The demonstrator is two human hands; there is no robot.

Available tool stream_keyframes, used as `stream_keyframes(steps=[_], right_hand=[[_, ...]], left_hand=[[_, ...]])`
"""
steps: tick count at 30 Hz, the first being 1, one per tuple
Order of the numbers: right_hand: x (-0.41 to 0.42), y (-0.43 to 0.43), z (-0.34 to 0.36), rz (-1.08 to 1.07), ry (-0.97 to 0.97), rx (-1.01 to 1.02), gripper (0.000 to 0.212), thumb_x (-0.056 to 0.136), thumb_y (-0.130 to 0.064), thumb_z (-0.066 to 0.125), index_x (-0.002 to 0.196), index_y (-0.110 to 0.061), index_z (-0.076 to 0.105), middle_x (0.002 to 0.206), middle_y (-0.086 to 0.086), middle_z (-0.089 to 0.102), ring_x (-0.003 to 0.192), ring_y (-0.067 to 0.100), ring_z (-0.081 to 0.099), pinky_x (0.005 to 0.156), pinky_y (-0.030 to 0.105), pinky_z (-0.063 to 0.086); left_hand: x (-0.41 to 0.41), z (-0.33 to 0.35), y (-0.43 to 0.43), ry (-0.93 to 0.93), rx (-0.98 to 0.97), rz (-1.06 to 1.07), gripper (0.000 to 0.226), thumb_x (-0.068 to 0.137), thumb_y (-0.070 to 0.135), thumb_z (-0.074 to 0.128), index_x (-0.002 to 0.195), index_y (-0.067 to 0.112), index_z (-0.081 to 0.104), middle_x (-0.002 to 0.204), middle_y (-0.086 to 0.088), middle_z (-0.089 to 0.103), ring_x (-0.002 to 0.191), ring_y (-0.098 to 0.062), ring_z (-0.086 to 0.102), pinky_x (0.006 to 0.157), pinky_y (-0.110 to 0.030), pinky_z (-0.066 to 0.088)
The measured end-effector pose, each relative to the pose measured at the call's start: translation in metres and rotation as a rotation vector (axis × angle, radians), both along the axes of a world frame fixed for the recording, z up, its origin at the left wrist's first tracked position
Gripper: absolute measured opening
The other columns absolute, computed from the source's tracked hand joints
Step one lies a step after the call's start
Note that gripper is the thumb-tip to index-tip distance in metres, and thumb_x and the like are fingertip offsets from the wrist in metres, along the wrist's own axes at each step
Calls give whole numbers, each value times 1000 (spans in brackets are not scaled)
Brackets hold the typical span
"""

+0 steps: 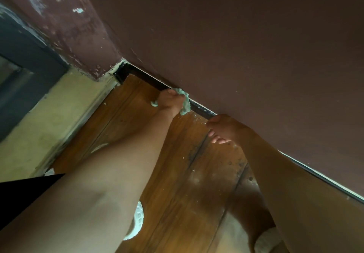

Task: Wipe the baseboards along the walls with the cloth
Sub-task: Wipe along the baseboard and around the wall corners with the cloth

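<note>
Head view, tilted; both bare forearms reach away from the camera toward the wall base; black garment edge (25, 195) at lower left beside the left forearm; white patterned item (137, 221) lies on the floor under the left forearm, partly hidden, can't tell what it is.

Wooden floor (177, 174) under both arms, plank seams dark, pale specks and crumbs scattered on it, densest just near side of the right hand.

Right hand (224, 128): grip is empty, fingers curled loosely, fingertips resting down on the floor, knuckles up against the baseboard; whether it actually touches the baseboard I can't tell.

Left hand (169, 101), farther along the wall than the right: grip clamped shut around the cloth (184, 101), a pale green bunched rag; cloth bulges out on both sides of the fist and is pressed onto the baseboard.

Baseboard (199, 108): narrow dark strip along the foot of the maroon wall (246, 55); the stretch between the two hands looks wet and glossy; beyond the left grip it runs on to the corner (123, 68); there the wall paint is chipped, white patches showing; left of the corner a pale yellowish surface (51, 118) and a dark frame (23, 71).
</note>
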State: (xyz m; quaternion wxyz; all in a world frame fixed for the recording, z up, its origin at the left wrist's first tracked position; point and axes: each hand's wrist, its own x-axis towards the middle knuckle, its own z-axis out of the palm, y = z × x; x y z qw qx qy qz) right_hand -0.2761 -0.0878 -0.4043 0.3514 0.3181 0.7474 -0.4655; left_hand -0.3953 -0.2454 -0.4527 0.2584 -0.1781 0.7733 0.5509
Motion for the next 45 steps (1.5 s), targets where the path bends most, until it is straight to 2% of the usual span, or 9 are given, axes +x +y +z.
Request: stream_keyframes(steps=[5,13,17,22,27,33,36,41,45], right_hand=[[-5,2,4,-1,29,-15,18,102,-26,51,114,-17,60,85,4,69,70,21,70,61,28,53],[-1,0,-4,-52,0,-32,12,100,-26,54,108,-19,59,72,2,63,55,18,61,54,26,45],[3,0,-1,-2,-1,1,11,101,-27,51,104,-21,60,81,3,67,64,20,66,61,27,51],[5,4,1,-13,21,10,15,101,-26,52,111,-20,61,85,3,70,67,19,70,59,25,52],[5,2,5,-2,31,0,17,102,-25,50,113,-18,61,86,4,71,67,18,70,57,25,52],[5,-3,5,13,7,7,19,103,-25,49,114,-15,61,84,3,70,65,17,69,59,25,53],[6,-2,5,25,15,1,19,103,-24,49,115,-16,61,85,3,70,68,18,70,63,27,55],[5,5,5,-24,26,-18,20,101,-27,51,118,-19,60,85,3,70,67,18,70,59,25,52],[6,6,5,-27,18,-9,21,101,-28,50,117,-19,60,83,2,69,67,19,69,59,25,51]], left_hand=[[-26,3,-18,68,-113,208,29,85,20,67,112,9,68,105,-5,73,96,-22,72,91,-36,58],[-2,11,15,-69,-99,-98,36,82,10,67,116,-1,67,114,-19,71,103,-33,71,87,-46,61],[8,3,21,-65,-71,-116,39,70,17,68,107,5,68,103,-15,73,94,-31,73,86,-45,61],[-5,10,6,108,-302,-32,37,90,25,63,123,9,60,121,-10,67,115,-26,63,104,-41,49],[-3,13,11,127,-454,-48,38,97,29,53,123,2,60,125,-20,64,119,-35,60,106,-42,44],[22,9,16,178,-199,-137,6,88,11,67,92,6,66,95,-11,74,92,-24,72,87,-38,59],[15,7,5,197,-201,-72,8,90,15,67,98,12,67,97,-3,72,97,-22,71,82,-29,56],[-11,19,-6,200,-330,126,33,97,19,59,128,10,63,130,-10,66,118,-26,63,89,-25,46],[1,16,1,176,-221,146,19,91,20,68,108,14,72,109,-5,73,103,-23,70,90,-28,55]])
